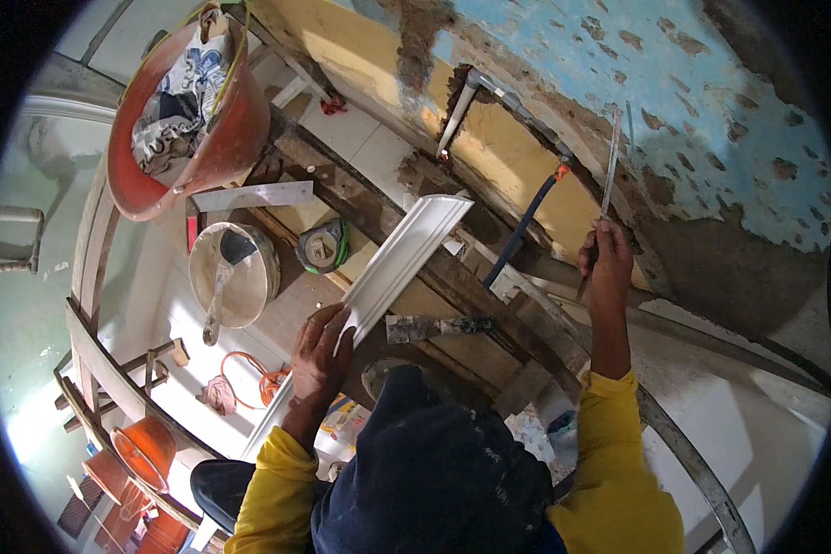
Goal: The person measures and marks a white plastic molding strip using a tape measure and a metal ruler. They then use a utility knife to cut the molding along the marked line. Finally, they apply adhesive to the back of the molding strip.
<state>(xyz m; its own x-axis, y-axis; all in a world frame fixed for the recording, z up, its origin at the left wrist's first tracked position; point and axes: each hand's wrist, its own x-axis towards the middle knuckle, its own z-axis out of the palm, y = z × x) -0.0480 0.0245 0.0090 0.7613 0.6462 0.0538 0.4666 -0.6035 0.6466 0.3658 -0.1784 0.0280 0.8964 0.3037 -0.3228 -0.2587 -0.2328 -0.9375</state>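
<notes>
A long white moulding strip (411, 242) with a ridged profile lies slantwise over the wooden planks (342, 175), running down past my left side. My left hand (321, 358) grips its edge, the fingers resting across the top; the thumb is mostly hidden. Off to the right, my right hand (607, 258) is raised and closed around the lower end of a long, thin metal blade (612, 166). The blade points up toward the chipped blue wall (702, 120). Between my hands, a scraper with a worn dark handle (439, 328) lies on the planks.
A tape measure (323, 246), a metal try square (249, 197) and a pail holding a trowel (235, 295) are left of the moulding. Beyond stands a reddish tub (185, 175) with cloth. Grey pipe (526, 115) and a blue hose (523, 226) run along the wall. Below is an orange cord (268, 383).
</notes>
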